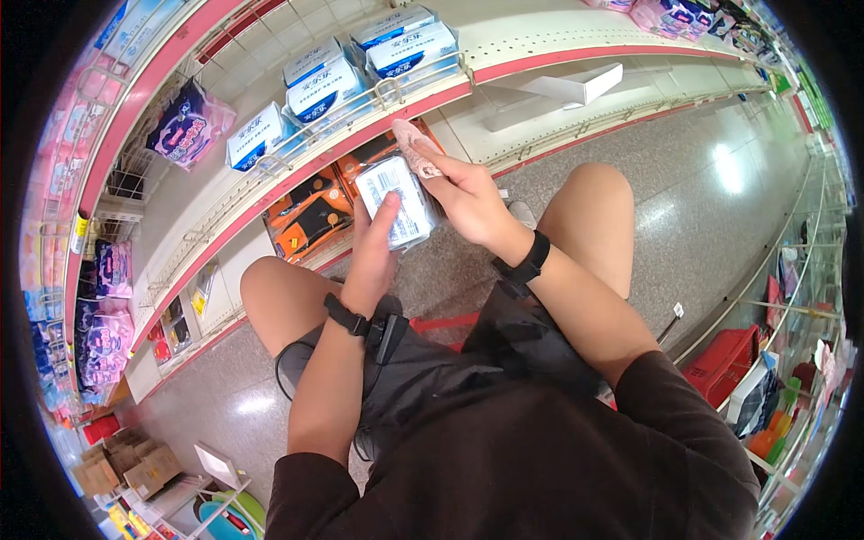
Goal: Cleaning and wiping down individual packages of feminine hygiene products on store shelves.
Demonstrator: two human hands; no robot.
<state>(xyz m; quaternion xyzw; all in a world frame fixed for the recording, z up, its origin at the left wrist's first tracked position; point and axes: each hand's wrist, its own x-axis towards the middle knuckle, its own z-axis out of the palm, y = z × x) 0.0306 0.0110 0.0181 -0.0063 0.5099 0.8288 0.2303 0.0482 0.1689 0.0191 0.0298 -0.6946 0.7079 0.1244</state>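
My left hand (378, 233) holds a white and blue plastic-wrapped pack (397, 202), its thumb across the printed face. In my right hand (469, 196) is a folded pink cloth (415, 148), held just right of the pack's upper edge. Similar wrapped packs stand beyond my hands on the shelf behind a wire rail, some stacked: a single one (260, 135) at the left, a stack (324, 91) in the middle and another (412, 50) at the right. Orange and black packages (314, 212) lie on the lower shelf, left of the held pack.
The red-edged shelf (344, 138) curves across in front of me. A purple and pink pack (190, 125) stands farther left on it. A white cardboard piece (587, 84) lies on the lower shelf at right. A red basket (725, 364) and wire racks are at my right; cardboard boxes (135, 466) lie lower left.
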